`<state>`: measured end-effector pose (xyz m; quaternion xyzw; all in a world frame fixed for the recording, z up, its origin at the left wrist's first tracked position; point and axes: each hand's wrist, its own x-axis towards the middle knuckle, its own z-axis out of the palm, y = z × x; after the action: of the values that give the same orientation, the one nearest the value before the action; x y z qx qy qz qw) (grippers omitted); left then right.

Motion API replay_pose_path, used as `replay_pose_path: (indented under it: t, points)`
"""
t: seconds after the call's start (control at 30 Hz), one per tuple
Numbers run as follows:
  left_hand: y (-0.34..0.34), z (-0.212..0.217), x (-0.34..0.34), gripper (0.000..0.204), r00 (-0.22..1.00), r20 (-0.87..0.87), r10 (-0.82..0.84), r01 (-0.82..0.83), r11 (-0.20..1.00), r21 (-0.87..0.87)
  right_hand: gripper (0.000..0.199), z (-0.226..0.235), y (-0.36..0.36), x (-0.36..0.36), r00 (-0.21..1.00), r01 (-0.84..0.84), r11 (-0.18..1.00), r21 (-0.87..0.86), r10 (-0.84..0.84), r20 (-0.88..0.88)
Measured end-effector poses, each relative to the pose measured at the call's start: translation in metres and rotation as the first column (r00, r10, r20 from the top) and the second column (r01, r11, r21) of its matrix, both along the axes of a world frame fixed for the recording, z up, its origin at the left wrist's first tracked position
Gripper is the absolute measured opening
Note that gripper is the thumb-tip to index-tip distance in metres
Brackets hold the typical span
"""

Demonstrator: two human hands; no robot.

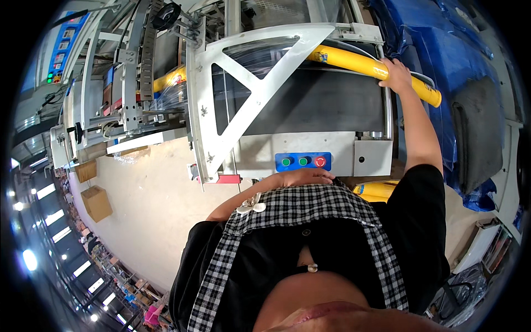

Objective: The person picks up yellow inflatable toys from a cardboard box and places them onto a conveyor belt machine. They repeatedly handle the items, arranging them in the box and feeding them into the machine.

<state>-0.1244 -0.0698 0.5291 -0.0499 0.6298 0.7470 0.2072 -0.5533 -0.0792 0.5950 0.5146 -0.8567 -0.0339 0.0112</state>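
Observation:
A long yellow tube (354,60) lies slantwise over the dark conveyor belt (332,105), its far-left end passing behind the white triangular frame (257,84). Near the tube's right end, my right hand (397,76) is closed over it with the arm stretched out. My left hand (307,176) rests in front of my checked apron (310,202), fingers extended, just below a blue control panel (303,162) with two green buttons and a red one. No object shows in that hand.
Another yellow tube (170,79) sits deeper in the machine beside clear film. More yellow tubes (377,191) lie low at my right. Blue-wrapped material (426,39) and a dark folded pad (478,133) flank the belt's right side. A cardboard box (96,203) stands on the left floor.

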Motion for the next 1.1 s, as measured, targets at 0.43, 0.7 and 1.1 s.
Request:
replay_pose_path:
  t: [0.43, 0.7, 1.1]
  points:
    - [0.005, -0.025, -0.001, 0.049, 0.995, 0.027, -0.091, 0.086, 0.986, 0.144, 0.025, -0.054, 0.128, 0.083, 0.986, 0.133, 0.595, -0.792, 0.004, 0.168]
    - [0.013, 0.002, -0.026, 0.05, 0.953, 0.074, -0.294, 0.268, 0.931, 0.248, 0.057, -0.17, 0.418, 0.248, -0.213, 0.977, -0.209, 0.041, -0.957, 0.195]
    - [0.031, 0.028, -0.054, 0.047, 0.881, 0.222, -0.418, 0.404, 0.908, 0.108, 0.069, -0.237, 0.417, 0.273, -0.666, 0.74, -0.657, 0.147, -0.683, 0.301]
